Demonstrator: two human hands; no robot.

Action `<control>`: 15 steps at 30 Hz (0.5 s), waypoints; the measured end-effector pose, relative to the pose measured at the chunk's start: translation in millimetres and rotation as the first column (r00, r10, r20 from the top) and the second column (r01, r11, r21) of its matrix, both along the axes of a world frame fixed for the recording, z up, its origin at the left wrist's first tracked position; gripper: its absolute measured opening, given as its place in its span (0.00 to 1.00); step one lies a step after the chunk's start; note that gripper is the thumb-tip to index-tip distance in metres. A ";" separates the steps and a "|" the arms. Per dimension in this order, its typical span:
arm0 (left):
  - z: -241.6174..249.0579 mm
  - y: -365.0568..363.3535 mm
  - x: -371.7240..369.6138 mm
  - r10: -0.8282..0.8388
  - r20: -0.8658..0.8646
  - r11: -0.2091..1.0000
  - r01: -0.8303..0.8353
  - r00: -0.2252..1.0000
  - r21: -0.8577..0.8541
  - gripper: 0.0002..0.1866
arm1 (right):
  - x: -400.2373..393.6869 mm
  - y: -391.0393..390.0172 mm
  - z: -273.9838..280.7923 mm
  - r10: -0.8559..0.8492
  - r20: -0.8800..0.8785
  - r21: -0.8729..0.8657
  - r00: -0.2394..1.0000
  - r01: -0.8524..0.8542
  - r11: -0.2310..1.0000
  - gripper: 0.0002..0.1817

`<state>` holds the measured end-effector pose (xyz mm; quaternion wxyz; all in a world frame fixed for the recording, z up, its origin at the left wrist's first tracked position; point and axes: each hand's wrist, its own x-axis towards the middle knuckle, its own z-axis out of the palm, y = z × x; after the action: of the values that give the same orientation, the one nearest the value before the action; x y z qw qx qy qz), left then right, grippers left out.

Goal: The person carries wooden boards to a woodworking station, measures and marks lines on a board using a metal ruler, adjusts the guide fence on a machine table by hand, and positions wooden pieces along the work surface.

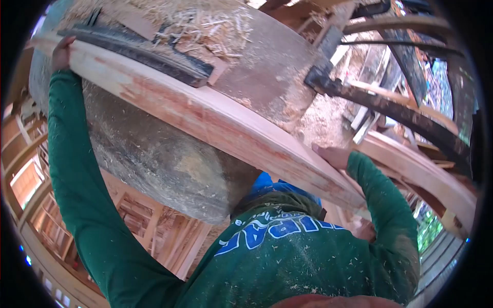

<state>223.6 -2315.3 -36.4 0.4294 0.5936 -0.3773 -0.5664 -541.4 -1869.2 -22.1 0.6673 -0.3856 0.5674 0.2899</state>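
A long, thick wooden plank (205, 120), pale with reddish streaks on its near face, runs diagonally from the upper left down to the right beside my body. It lies along a dark metal fence (138, 56) on the worn machine table (272, 66). At the far left end, my left hand (62, 54) grips the plank, fingers curled over its upper edge. My right hand (333, 155) is closed over the plank's far side near the other end. Below my right forearm, part of another hand (365, 230) shows by the plank's near end.
Wood shavings (205, 25) are heaped behind the fence, and sawdust (323, 120) lies to the right. A dark curved bar (390, 105) crosses the right side. More cut boards (426, 174) lie beyond my right arm. Wooden framing (149, 226) stands below the table at left.
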 end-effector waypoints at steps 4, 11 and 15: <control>19.5 7.1 -12.5 0.000 -0.105 0.989 0.016 0.994 0.148 0.12 | -5.2 -26.4 41.1 0.065 -0.022 -0.224 0.998 -0.069 0.972 0.40; 20.2 16.6 -18.4 0.009 -0.097 0.988 0.006 0.995 0.155 0.16 | 87.5 -16.1 158.0 0.114 0.257 -0.875 0.960 0.180 0.450 0.35; 23.0 17.9 -25.1 0.027 -0.142 0.993 -0.010 0.990 0.120 0.11 | 116.2 3.9 139.0 0.060 0.011 -0.970 0.998 -0.004 0.244 0.42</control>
<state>198.4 -2297.4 -13.4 0.4244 0.5795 -0.3054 -0.6251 -425.2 -1865.3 116.9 0.2961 -0.7322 0.6025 -0.1151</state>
